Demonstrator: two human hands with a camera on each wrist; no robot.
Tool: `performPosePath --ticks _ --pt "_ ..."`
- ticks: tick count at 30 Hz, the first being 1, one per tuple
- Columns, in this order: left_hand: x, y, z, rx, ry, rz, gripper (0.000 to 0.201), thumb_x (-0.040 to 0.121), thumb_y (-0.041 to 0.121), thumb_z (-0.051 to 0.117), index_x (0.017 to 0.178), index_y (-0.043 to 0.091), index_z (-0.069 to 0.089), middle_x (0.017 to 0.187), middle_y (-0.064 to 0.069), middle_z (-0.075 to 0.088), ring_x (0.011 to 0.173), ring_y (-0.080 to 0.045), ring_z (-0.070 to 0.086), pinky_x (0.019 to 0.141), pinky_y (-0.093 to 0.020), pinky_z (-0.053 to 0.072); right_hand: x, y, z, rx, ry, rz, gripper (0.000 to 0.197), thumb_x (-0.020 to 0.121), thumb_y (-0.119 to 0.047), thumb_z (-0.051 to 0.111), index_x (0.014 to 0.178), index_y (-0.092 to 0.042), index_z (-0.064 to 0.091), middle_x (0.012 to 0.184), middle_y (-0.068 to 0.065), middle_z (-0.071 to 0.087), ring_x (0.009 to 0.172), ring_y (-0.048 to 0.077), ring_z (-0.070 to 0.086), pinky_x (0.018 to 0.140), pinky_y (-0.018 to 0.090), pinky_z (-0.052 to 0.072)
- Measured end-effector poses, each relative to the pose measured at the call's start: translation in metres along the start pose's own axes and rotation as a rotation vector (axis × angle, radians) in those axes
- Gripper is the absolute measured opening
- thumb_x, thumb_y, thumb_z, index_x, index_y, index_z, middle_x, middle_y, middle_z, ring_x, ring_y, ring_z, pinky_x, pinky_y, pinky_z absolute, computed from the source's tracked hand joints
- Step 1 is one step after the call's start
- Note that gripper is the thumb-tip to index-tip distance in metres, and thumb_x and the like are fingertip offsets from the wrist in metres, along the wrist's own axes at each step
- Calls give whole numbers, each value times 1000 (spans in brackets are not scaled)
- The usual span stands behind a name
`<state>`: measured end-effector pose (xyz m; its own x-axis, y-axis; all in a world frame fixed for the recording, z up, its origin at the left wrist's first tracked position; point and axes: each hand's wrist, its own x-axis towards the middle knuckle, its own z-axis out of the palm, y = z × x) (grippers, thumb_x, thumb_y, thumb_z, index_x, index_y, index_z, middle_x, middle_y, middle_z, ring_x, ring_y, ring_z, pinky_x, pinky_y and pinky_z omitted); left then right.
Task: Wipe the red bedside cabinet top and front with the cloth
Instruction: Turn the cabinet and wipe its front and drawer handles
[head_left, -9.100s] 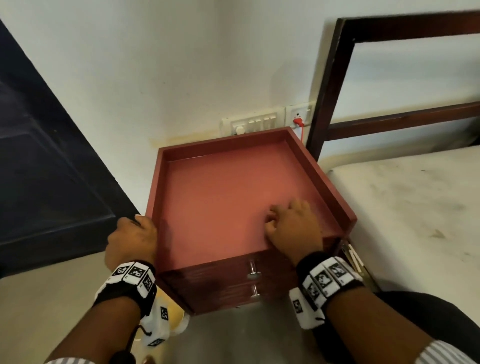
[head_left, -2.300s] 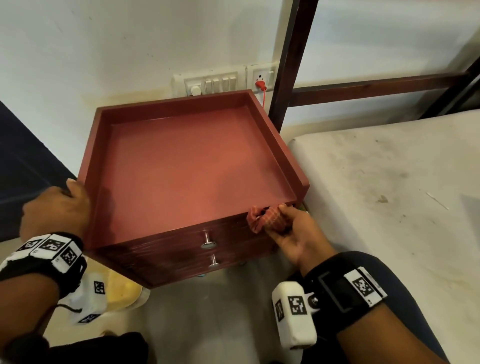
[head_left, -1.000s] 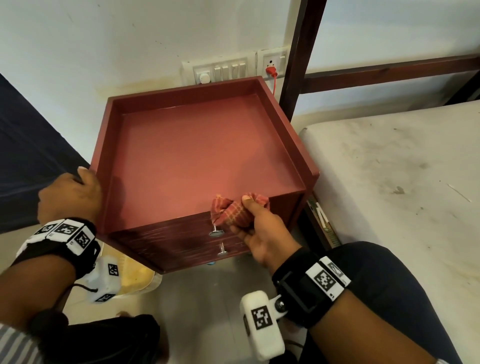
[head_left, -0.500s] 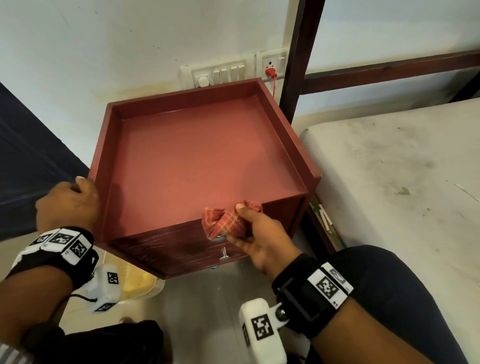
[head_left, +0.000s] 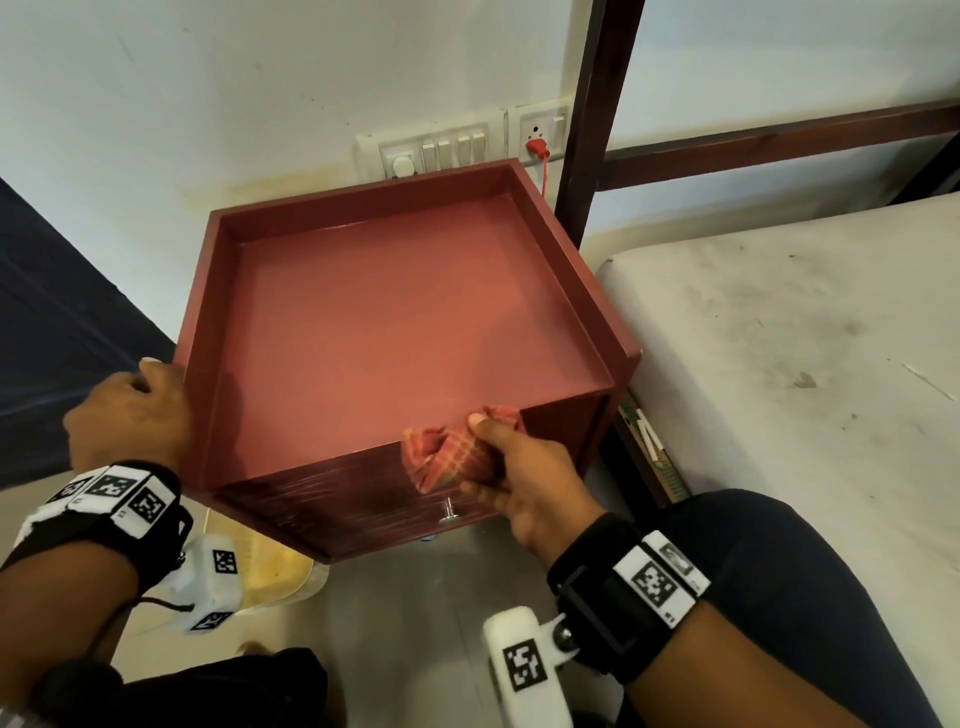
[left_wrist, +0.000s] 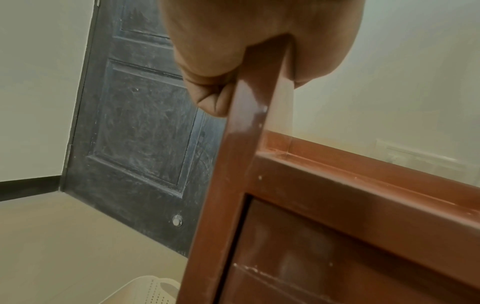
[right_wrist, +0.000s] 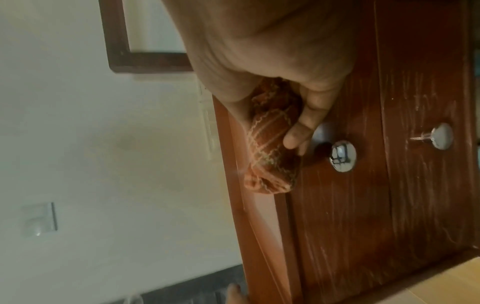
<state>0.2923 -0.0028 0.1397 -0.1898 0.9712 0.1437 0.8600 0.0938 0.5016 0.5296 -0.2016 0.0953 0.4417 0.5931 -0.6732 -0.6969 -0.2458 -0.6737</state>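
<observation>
Here one bed mattress (head_left: 789, 353) lies along the right side of one red bedside cabinet (head_left: 395, 332), which stands against the wall, its raised rim running round the back and both side edges of the top. One dark door (left_wrist: 135, 123) stands to the cabinet's left. On the cabinet front, two drawers each carry one round metal knob (right_wrist: 342, 155), two knobs in all; only one shows in the head view. The left hand (head_left: 127, 415) grips the left rim near the front left corner, thumb inside and fingers curled outside. The right hand (head_left: 524, 478) clutches one bunched red checked cloth (head_left: 447, 457) and presses it against the top front edge, right of the middle, just above the upper knob. One switch panel (head_left: 436, 153) with one red plug (head_left: 537, 148) sits on the wall behind the back edge.
</observation>
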Motion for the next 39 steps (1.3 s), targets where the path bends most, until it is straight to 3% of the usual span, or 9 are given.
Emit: performPosePath --ticks 7,10,14,18,21,24,28,35,39 --pt "3 -1 2 7 29 22 67 100 45 24 88 -8 63 103 -38 64 103 -55 59 90 -55 44 19 -31 -42 238 355 -296 23 91 -23 73 108 -11 64 100 9 70 74 15 69 50 25 55" --pt "4 2 1 42 7 33 69 103 42 23 97 -11 66 110 -41 62 107 -57 58 95 -55 43 16 -1 -12 195 259 -242 33 90 -20 75 114 1 64 104 21 74 74 20 71 54 28 57" --pt "-2 4 -4 46 -14 15 69 105 41 22 107 -12 65 118 -42 60 111 -57 56 99 -55 42 3 5 4 12 -37 36 28 88 -19 77 108 -3 66 102 14 73 78 23 71 58 33 60" --pt "-5 4 -5 35 8 13 70 104 42 22 106 -12 66 116 -41 61 109 -58 57 98 -55 43 12 -15 -19 180 167 -77 16 88 -16 73 99 -9 65 84 9 67 64 19 64 50 29 51" --pt "-2 2 0 15 29 22 74 99 47 20 92 -10 66 103 -39 64 100 -55 60 92 -55 45 27 -22 -35 274 346 -245 36 88 -19 71 121 -7 60 96 10 70 72 18 67 55 30 54" --pt "2 0 2 12 33 16 73 97 50 21 87 -8 65 98 -37 65 99 -54 61 91 -54 46 23 -5 -16 277 266 -221 44 87 -14 73 126 -2 58 111 20 72 77 21 72 59 33 59" --pt "3 -1 2 14 41 26 76 97 49 19 90 -10 66 100 -37 65 100 -55 60 93 -55 46 2 12 7 124 -35 17 20 93 -13 69 111 -7 65 97 10 72 76 19 71 59 34 59" --pt "3 -2 4 -15 78 32 70 100 48 23 81 -6 62 88 -32 64 92 -52 61 87 -53 47 29 -20 -25 388 367 -227 42 93 -21 68 131 -12 54 111 10 69 78 18 66 55 29 52" --pt "4 0 4 -4 70 27 68 101 47 26 77 -5 62 82 -28 61 88 -50 61 80 -49 45 15 9 6 270 111 -82 35 94 -15 69 125 -7 55 115 15 70 90 26 72 70 40 62"
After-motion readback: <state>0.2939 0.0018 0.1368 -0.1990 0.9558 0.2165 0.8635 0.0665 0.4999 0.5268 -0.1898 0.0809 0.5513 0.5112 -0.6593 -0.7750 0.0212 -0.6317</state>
